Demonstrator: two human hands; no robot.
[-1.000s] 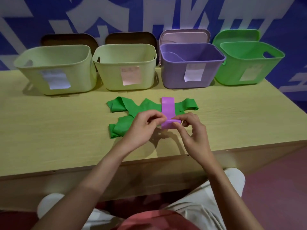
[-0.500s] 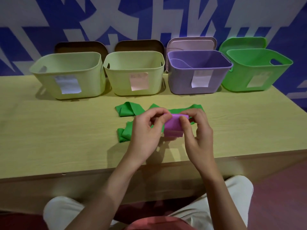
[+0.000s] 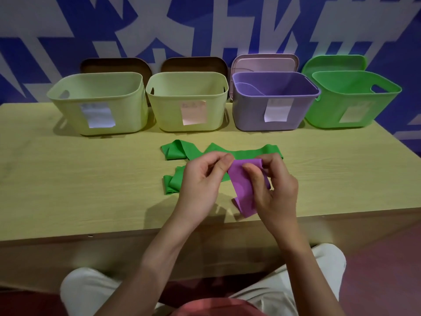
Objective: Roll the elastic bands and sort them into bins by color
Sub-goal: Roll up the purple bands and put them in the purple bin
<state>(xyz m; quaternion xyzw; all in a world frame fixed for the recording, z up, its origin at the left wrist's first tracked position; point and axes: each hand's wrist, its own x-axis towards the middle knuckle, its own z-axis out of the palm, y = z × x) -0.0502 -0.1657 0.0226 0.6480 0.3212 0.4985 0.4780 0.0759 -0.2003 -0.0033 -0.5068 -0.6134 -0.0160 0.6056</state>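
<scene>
A purple elastic band [image 3: 242, 190] is lifted off the wooden table [image 3: 91, 183], its loose end hanging toward the front edge. My left hand [image 3: 200, 179] pinches its top left corner with thumb and forefinger. My right hand [image 3: 273, 185] grips its top right part, thumb on the front face. Green elastic bands [image 3: 182, 151] lie crumpled on the table behind and under my hands. A purple bin [image 3: 273, 103] and a green bin [image 3: 350, 103] stand at the back right.
Two pale yellow-green bins [image 3: 98, 103] [image 3: 186, 101] stand at the back left and centre, each with a paper label. Lids lean against the blue and white wall behind all the bins. My knees show below the table's front edge.
The purple band lay across the green bands with its near end being rolled; both hands have since lifted it off the table and it now hangs partly unrolled. The view has shifted.
</scene>
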